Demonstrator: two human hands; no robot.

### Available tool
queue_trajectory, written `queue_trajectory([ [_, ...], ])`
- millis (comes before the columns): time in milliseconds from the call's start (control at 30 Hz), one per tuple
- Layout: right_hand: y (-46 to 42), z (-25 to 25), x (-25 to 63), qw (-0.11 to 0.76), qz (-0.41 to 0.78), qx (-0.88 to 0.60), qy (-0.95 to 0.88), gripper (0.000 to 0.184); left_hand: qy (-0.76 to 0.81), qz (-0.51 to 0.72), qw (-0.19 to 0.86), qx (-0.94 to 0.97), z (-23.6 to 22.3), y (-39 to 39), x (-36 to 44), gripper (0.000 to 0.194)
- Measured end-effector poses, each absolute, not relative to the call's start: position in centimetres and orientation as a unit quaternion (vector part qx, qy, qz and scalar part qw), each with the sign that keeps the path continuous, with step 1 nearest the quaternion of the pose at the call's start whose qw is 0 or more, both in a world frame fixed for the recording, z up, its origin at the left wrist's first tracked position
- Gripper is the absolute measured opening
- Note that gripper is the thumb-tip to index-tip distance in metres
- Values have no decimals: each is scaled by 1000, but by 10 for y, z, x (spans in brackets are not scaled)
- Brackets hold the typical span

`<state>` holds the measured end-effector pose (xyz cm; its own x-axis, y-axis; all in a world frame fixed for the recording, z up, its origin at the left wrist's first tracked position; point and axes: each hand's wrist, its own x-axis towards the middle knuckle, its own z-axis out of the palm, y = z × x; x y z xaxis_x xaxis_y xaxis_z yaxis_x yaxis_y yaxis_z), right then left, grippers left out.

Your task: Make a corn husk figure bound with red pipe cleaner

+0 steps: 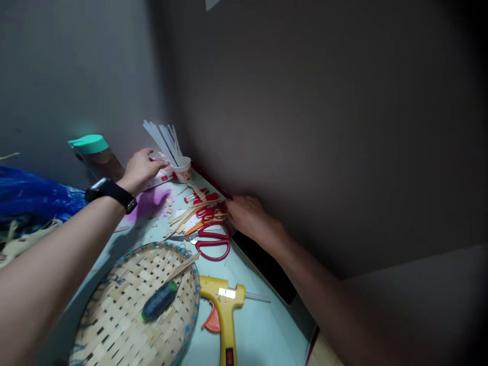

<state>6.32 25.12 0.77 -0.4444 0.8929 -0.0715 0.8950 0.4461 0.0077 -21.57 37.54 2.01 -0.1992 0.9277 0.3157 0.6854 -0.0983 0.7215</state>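
Observation:
My left hand (142, 169), with a black watch on the wrist, reaches to the back of the table and its curled fingers grip a white and red box (162, 176) beside a small paper cup (183, 170) holding white strips. My right hand (248, 216) rests palm down by the wall, fingers closed on the ends of a bundle of thin bamboo strips (192, 212). Red-handled scissors (211, 237) lie just left of that hand. A few red tubes (202, 196) lie behind the strips.
A woven bamboo tray (125, 310) holds a dark spool of thread (159, 301) at the front. A yellow glue gun (224, 307) lies to its right. A bottle with a teal lid (93, 152) and a blue plastic bag (34, 195) stand at left. Walls close in behind and right.

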Motion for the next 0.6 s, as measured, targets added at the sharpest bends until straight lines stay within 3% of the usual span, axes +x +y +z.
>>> queue_trajectory([
  [133,247,7,61,70,-10,529,846,24,659,312,50,683,39,325,-206,34],
  [267,251,4,58,75,-19,510,857,31,568,223,121,783,33,283,-184,27],
  [367,267,0,54,52,-41,473,879,30,525,119,218,814,15,264,-168,49],
  [467,291,0,49,-6,-74,436,897,30,515,57,195,833,-3,258,-160,66],
  [600,324,3,43,-47,-135,427,893,37,551,39,127,824,-17,267,-163,38],
])
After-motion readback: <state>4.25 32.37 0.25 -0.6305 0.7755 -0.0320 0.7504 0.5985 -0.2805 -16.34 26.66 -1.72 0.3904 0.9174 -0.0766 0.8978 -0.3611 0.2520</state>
